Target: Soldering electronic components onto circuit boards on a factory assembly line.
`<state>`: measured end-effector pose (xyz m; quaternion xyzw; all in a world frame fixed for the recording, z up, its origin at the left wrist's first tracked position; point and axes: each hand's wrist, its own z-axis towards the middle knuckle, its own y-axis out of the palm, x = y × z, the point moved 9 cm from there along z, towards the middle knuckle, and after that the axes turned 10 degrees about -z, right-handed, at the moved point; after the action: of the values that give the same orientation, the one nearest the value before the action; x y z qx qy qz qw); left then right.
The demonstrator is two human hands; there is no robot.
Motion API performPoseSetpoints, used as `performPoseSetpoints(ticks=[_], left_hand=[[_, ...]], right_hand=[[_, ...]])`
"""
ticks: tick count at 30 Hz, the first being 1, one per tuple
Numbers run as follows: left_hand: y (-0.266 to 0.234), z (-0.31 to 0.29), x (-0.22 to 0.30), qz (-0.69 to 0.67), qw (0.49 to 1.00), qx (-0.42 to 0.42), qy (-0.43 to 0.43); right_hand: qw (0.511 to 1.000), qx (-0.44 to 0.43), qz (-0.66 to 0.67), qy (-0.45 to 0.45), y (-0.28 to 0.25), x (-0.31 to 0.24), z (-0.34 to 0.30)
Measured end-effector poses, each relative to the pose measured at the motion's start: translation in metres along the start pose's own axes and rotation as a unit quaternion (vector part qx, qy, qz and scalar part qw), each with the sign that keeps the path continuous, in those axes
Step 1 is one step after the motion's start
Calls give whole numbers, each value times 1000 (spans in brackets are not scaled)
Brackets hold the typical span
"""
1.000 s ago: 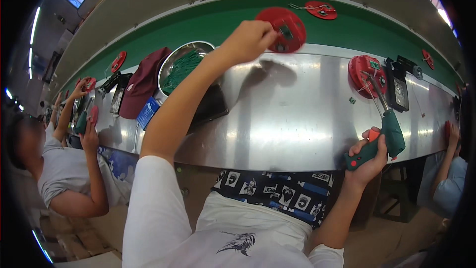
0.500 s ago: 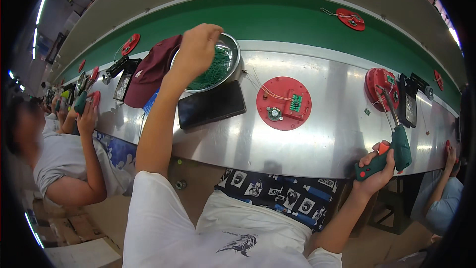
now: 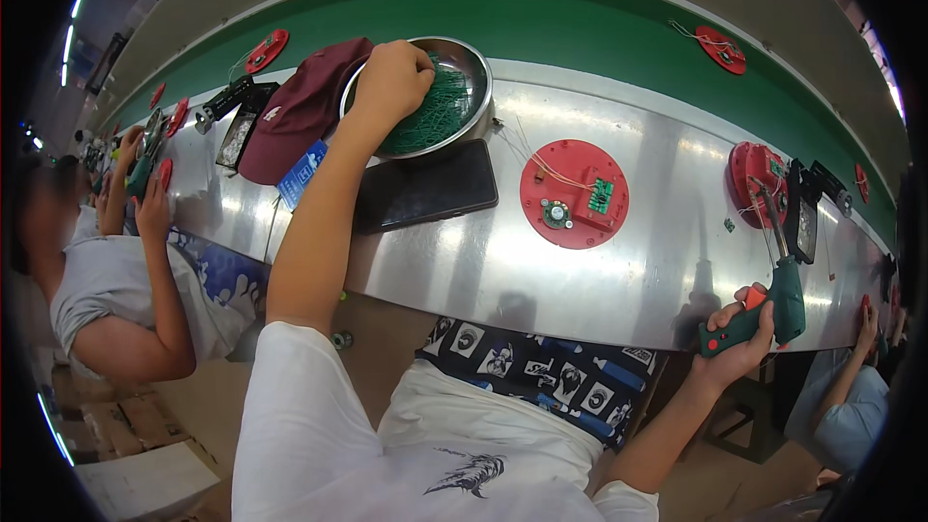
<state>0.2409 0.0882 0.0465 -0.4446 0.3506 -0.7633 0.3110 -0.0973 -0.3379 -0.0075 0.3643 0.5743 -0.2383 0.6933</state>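
My left hand (image 3: 391, 87) reaches into a round metal bowl (image 3: 479, 77) of thin green wires (image 3: 447, 108). Its fingers are curled down at the wires; the fingertips are partly hidden, so what they pinch cannot be made out. Near the bench's front edge on the right, my right hand (image 3: 742, 356) is wrapped round the handle of a dark green soldering gun (image 3: 789, 302) with an orange-red trigger. The gun's metal tip points up and away. Between my hands lies a red disc (image 3: 580, 217) carrying a small green circuit board (image 3: 600, 196), a round part and thin pale wires.
A black phone (image 3: 425, 195) lies in front of the bowl, and a maroon cap (image 3: 300, 116) is left of it. Beyond the gun tip sit more red discs (image 3: 742, 174) and a black stand (image 3: 800, 213). People work at the bench on both sides.
My left hand has come down to the wires in the bowl, its fingers curling more. My right hand still holds the soldering gun. The whole view has shifted slightly.
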Motion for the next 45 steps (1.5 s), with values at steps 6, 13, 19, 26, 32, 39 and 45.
performPoseSetpoints(ticks=[6, 13, 19, 26, 32, 39, 45], left_hand=[[0, 1, 5, 21, 999, 18, 43], [-38, -29, 93, -216, 949, 111, 203], [1, -99, 194, -301, 907, -51, 290], [47, -116, 181, -255, 927, -43, 272], [51, -121, 186, -221, 926, -20, 306], [52, -121, 189, -203, 926, -15, 317], [54, -122, 190, -197, 927, -16, 320]], right_hand=[[1000, 2, -1, -3, 1, -2, -1], [996, -68, -30, -47, 14, -11, -10], [975, -192, -78, -85, 37, -5, -34], [966, -250, -69, -2, 61, -8, -59], [957, -265, -111, -38, 72, -13, -66], [968, -223, -110, -39, 72, -12, -71], [967, -226, -109, -43, 76, -7, -76]])
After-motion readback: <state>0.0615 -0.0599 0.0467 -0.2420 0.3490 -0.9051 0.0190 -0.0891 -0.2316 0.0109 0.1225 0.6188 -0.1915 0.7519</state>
